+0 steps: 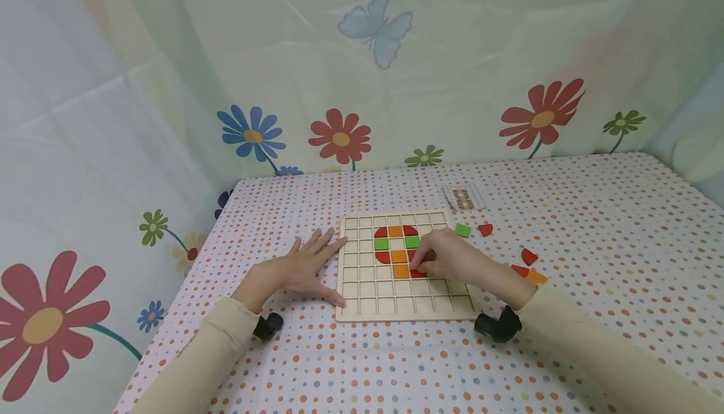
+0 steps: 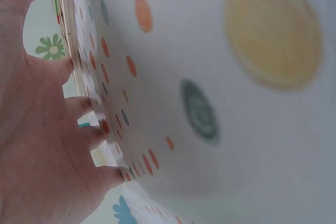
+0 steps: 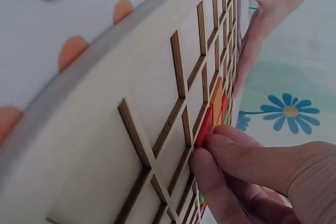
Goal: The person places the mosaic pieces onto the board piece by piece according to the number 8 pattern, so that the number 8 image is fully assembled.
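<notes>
A wooden grid board (image 1: pixel 367 307) lies flat on the spotted cloth. In its middle cells sit several red, orange and green pieces, among them a green square (image 1: pixel 381 244) and an orange square (image 1: pixel 401 271). The right hand (image 1: pixel 452 257) pinches a red piece (image 3: pixel 203 128) between thumb and fingers, at the cell just right of the lowest orange square. The hand covers part of the board. The left hand (image 1: pixel 302 269) is spread at the board's left side, its thumb and a fingertip touching the edge.
Right of the board lie a loose green piece (image 1: pixel 462 230), a red rounded piece (image 1: pixel 485 230), another red piece (image 1: pixel 529 256) and an orange piece (image 1: pixel 536 277). A pattern card (image 1: pixel 465 197) rests behind the board. A floral curtain (image 1: pixel 430 87) rises behind the table.
</notes>
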`<action>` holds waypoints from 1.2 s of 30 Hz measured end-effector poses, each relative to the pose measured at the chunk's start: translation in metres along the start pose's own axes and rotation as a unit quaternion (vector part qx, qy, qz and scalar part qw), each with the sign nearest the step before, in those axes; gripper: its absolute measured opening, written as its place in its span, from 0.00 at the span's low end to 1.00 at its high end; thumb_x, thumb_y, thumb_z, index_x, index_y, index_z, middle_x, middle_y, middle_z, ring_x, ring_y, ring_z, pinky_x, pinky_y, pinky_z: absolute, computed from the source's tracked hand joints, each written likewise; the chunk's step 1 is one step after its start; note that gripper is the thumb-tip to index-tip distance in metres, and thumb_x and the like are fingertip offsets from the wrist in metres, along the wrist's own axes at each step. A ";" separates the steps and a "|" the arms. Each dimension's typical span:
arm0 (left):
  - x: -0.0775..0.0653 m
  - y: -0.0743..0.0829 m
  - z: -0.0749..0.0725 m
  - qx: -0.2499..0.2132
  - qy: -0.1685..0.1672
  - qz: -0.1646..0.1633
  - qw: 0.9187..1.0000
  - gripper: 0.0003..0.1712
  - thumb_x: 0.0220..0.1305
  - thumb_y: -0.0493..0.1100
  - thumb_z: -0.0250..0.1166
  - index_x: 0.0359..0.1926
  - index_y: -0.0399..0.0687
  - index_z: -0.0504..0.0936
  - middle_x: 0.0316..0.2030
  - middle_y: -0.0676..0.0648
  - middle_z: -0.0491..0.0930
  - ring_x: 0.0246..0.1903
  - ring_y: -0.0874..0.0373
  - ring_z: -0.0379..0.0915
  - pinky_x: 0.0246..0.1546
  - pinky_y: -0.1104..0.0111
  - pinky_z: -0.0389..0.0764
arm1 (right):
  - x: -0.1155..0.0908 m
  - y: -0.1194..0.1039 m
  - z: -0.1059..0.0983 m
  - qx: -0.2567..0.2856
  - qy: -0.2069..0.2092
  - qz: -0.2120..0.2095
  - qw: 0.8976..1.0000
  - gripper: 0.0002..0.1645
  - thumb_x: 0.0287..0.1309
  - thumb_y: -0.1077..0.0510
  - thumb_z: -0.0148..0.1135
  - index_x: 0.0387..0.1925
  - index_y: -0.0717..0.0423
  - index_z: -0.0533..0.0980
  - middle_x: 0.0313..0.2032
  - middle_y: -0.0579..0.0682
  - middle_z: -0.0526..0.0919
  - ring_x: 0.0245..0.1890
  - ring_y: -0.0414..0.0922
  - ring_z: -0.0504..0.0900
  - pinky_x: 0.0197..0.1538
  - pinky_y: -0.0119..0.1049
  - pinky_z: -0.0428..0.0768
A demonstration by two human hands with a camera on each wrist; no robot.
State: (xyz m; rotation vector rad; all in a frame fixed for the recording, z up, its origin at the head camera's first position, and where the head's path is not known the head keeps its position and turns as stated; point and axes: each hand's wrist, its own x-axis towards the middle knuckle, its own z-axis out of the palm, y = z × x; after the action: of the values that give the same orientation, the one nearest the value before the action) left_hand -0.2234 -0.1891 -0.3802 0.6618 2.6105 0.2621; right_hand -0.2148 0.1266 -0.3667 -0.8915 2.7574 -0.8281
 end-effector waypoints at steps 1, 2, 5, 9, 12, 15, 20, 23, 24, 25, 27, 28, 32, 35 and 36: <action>0.001 0.000 0.000 0.000 0.000 0.001 1.000 0.71 0.56 0.72 0.74 0.86 0.58 0.40 0.84 0.43 0.28 0.82 0.42 0.21 0.79 0.39 0.31 | 0.000 0.000 0.000 -0.002 0.002 0.002 1.000 0.09 0.57 0.73 0.74 0.30 0.56 0.90 0.32 0.46 0.88 0.34 0.41 0.79 0.37 0.31 0.80; 0.001 0.000 0.000 -0.001 -0.001 0.001 1.000 0.71 0.56 0.72 0.74 0.86 0.58 0.40 0.84 0.43 0.28 0.82 0.42 0.21 0.79 0.39 0.31 | -0.001 0.000 0.000 -0.005 0.004 0.003 1.000 0.09 0.57 0.72 0.74 0.31 0.56 0.90 0.33 0.46 0.88 0.35 0.41 0.80 0.38 0.32 0.80; 0.002 -0.001 0.000 -0.001 0.000 0.001 1.000 0.72 0.55 0.73 0.74 0.86 0.57 0.40 0.84 0.43 0.29 0.82 0.42 0.21 0.78 0.39 0.32 | -0.001 -0.001 0.000 -0.005 0.007 0.006 1.000 0.08 0.57 0.72 0.74 0.33 0.58 0.90 0.34 0.46 0.88 0.35 0.42 0.80 0.38 0.33 0.81; 0.001 -0.001 0.001 0.000 -0.001 -0.004 1.000 0.72 0.55 0.74 0.73 0.86 0.58 0.40 0.84 0.43 0.29 0.82 0.43 0.20 0.79 0.39 0.32 | -0.001 -0.001 0.002 -0.002 0.005 0.013 1.000 0.07 0.57 0.72 0.74 0.34 0.59 0.90 0.35 0.48 0.88 0.35 0.41 0.81 0.38 0.33 0.82; 0.000 -0.001 0.001 0.000 -0.001 -0.005 1.000 0.72 0.55 0.74 0.73 0.86 0.59 0.40 0.84 0.44 0.29 0.82 0.43 0.20 0.78 0.39 0.32 | -0.002 0.000 0.003 0.010 0.004 0.012 1.000 0.07 0.57 0.72 0.74 0.35 0.60 0.89 0.36 0.48 0.89 0.35 0.41 0.81 0.39 0.33 0.83; 0.000 -0.001 0.002 -0.002 0.000 -0.004 1.000 0.72 0.54 0.74 0.74 0.86 0.59 0.40 0.84 0.43 0.29 0.82 0.43 0.20 0.78 0.39 0.32 | -0.007 0.002 0.003 0.032 0.003 0.020 0.999 0.06 0.58 0.72 0.73 0.36 0.60 0.88 0.37 0.48 0.88 0.34 0.41 0.81 0.39 0.33 0.84; 0.000 -0.001 0.002 -0.004 -0.001 -0.003 1.000 0.72 0.55 0.74 0.74 0.86 0.58 0.40 0.84 0.43 0.29 0.82 0.43 0.20 0.78 0.39 0.32 | -0.025 0.007 -0.003 0.049 0.003 0.038 0.998 0.06 0.62 0.69 0.71 0.37 0.57 0.87 0.36 0.45 0.85 0.33 0.40 0.78 0.37 0.33 0.81; 0.000 -0.001 0.001 -0.004 -0.002 -0.002 1.000 0.71 0.55 0.73 0.74 0.86 0.59 0.40 0.84 0.43 0.29 0.82 0.43 0.20 0.78 0.39 0.31 | -0.040 0.014 -0.011 0.048 0.002 0.035 0.998 0.06 0.62 0.68 0.72 0.36 0.55 0.87 0.35 0.43 0.84 0.32 0.40 0.77 0.34 0.32 0.80; 0.000 0.000 0.001 -0.004 -0.001 -0.001 1.000 0.71 0.55 0.73 0.74 0.86 0.58 0.40 0.84 0.43 0.29 0.82 0.43 0.20 0.78 0.39 0.32 | -0.046 0.018 -0.015 0.045 0.001 0.034 0.998 0.06 0.61 0.68 0.72 0.36 0.55 0.87 0.34 0.42 0.84 0.31 0.39 0.77 0.33 0.32 0.79; 0.000 0.000 0.001 -0.005 0.000 0.000 1.000 0.71 0.55 0.73 0.74 0.86 0.58 0.41 0.84 0.42 0.29 0.82 0.42 0.21 0.78 0.39 0.32 | -0.051 0.021 -0.019 0.042 -0.002 0.036 0.998 0.05 0.60 0.67 0.73 0.36 0.55 0.87 0.33 0.42 0.84 0.31 0.39 0.78 0.32 0.32 0.79; 0.000 0.000 0.000 -0.004 -0.001 0.000 1.000 0.71 0.55 0.73 0.74 0.86 0.58 0.41 0.84 0.43 0.29 0.82 0.42 0.21 0.78 0.39 0.32 | -0.062 0.030 -0.029 0.030 -0.015 0.051 0.998 0.04 0.59 0.66 0.74 0.36 0.55 0.87 0.33 0.42 0.84 0.31 0.39 0.78 0.32 0.33 0.79; 0.000 0.000 0.000 -0.004 -0.002 0.000 1.000 0.71 0.55 0.73 0.74 0.86 0.58 0.41 0.84 0.43 0.29 0.82 0.42 0.21 0.78 0.39 0.32 | -0.067 0.035 -0.034 0.019 -0.024 0.059 0.998 0.05 0.58 0.65 0.75 0.36 0.55 0.87 0.33 0.41 0.85 0.31 0.39 0.79 0.33 0.33 0.80; 0.000 0.001 0.000 -0.003 -0.004 -0.002 1.000 0.72 0.55 0.73 0.74 0.86 0.58 0.40 0.84 0.43 0.29 0.82 0.43 0.20 0.79 0.40 0.32 | -0.087 0.052 -0.054 -0.013 -0.063 0.113 0.991 0.08 0.54 0.64 0.78 0.36 0.55 0.86 0.33 0.42 0.84 0.32 0.40 0.78 0.35 0.36 0.79; 0.001 0.001 0.000 -0.002 -0.004 -0.004 1.000 0.72 0.54 0.74 0.74 0.86 0.59 0.40 0.84 0.44 0.29 0.82 0.43 0.21 0.79 0.40 0.32 | -0.099 0.061 -0.063 -0.032 -0.070 0.145 0.986 0.10 0.51 0.64 0.81 0.34 0.56 0.85 0.32 0.44 0.82 0.32 0.42 0.77 0.35 0.37 0.77; 0.001 0.000 0.000 -0.002 -0.004 -0.005 1.000 0.72 0.54 0.74 0.74 0.86 0.59 0.40 0.84 0.44 0.29 0.82 0.43 0.21 0.79 0.40 0.32 | -0.102 0.064 -0.064 -0.039 -0.063 0.154 0.985 0.11 0.50 0.64 0.81 0.33 0.56 0.84 0.31 0.45 0.82 0.31 0.43 0.77 0.34 0.38 0.77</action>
State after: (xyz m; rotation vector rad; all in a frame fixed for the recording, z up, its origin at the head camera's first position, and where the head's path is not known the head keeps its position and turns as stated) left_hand -0.2239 -0.1884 -0.3801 0.6468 2.6047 0.2617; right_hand -0.1816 0.2578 -0.3518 -0.4881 2.7316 -0.5917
